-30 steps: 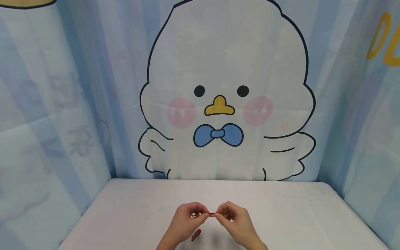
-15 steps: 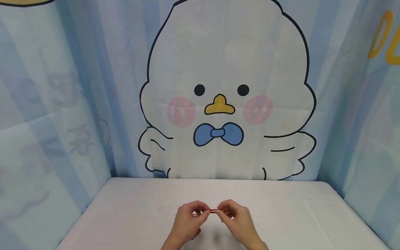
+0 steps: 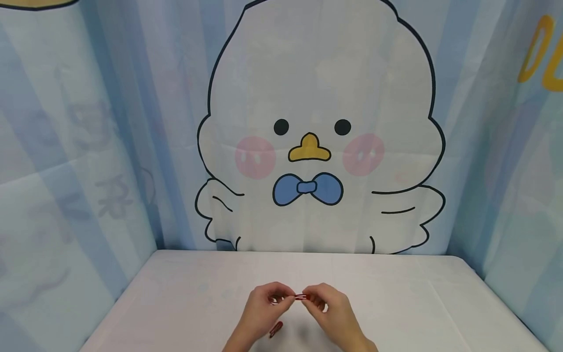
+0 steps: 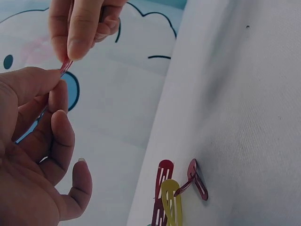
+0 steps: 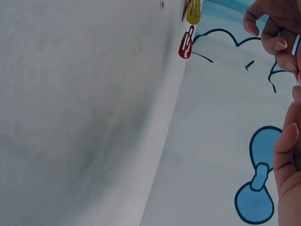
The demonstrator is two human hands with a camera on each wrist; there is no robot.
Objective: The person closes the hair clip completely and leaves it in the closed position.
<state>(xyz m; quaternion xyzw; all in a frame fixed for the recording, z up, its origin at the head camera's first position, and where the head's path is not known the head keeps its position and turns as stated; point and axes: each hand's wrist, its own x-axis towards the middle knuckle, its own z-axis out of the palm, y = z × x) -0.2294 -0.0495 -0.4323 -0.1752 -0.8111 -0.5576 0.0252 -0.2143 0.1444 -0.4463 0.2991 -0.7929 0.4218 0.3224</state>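
A yellow "D" [image 3: 530, 51], then a cut-off letter [image 3: 555, 85], marks the right-hand cloth [image 3: 497, 146].

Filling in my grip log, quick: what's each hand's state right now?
Left hand: closed, pinching one end of a red hair clip.
Right hand: closed, pinching that clip's other end.

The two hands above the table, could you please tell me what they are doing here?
A person's left hand and right hand pinch a small red clip between them, above the white table. On the table, a yellow clip lies among other red clips. Whether the held clip is snapped closed, I cannot tell.
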